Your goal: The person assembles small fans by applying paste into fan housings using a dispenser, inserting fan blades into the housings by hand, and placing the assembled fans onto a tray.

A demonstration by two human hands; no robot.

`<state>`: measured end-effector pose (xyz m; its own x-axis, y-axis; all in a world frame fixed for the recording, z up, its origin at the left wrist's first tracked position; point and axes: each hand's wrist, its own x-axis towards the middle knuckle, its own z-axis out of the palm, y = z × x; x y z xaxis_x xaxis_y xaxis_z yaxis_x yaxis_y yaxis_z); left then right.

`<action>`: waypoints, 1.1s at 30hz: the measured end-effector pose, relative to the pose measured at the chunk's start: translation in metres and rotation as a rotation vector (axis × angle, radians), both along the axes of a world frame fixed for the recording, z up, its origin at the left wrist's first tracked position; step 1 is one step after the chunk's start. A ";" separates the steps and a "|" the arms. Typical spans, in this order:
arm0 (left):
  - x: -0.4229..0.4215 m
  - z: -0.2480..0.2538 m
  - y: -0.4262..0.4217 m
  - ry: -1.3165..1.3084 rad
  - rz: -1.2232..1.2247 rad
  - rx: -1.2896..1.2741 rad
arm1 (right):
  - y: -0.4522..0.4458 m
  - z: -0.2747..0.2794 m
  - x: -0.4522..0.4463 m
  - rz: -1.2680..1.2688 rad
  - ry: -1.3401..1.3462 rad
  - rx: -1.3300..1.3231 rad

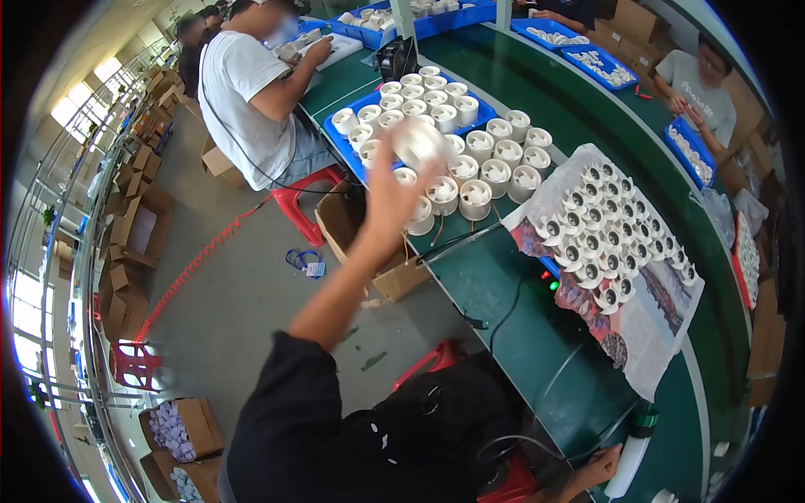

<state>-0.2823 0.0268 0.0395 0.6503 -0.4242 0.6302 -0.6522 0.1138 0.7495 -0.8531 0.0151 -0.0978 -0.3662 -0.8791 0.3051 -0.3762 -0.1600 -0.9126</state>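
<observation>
My left hand [396,189] is raised over the rows of white round housings, its fingers around a white housing [422,144] that is blurred by motion. Below and beside it, many similar white housings [475,194] stand upright on the green table and in a blue tray [350,157]. At the bottom right, my right hand [599,466] is closed at the table edge, beside a white tube with a green cap [633,448]; how far its fingers wrap the tube is hard to see. White fan wheels with dark centres [592,243] lie in rows on a printed sheet [662,335].
A co-worker in a white shirt [243,92] sits at the upper left on a red stool [293,205]. An open carton [394,281] stands beside the table. A black cable [510,310] crosses the tabletop [470,277]. Other co-workers and blue trays line the far side.
</observation>
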 end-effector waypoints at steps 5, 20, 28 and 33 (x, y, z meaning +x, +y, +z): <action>0.215 0.007 -0.062 -0.162 0.429 0.010 | 0.003 0.000 0.002 0.067 0.283 0.062; 0.325 -0.065 -0.089 -0.183 0.442 1.007 | 0.006 0.018 0.031 0.084 0.554 0.108; 0.465 -0.092 -0.079 -0.651 0.317 1.132 | 0.013 0.033 0.046 0.090 0.445 -0.013; 0.162 -0.027 -0.056 -0.367 -0.142 0.395 | 0.028 0.056 0.034 0.011 0.357 -0.104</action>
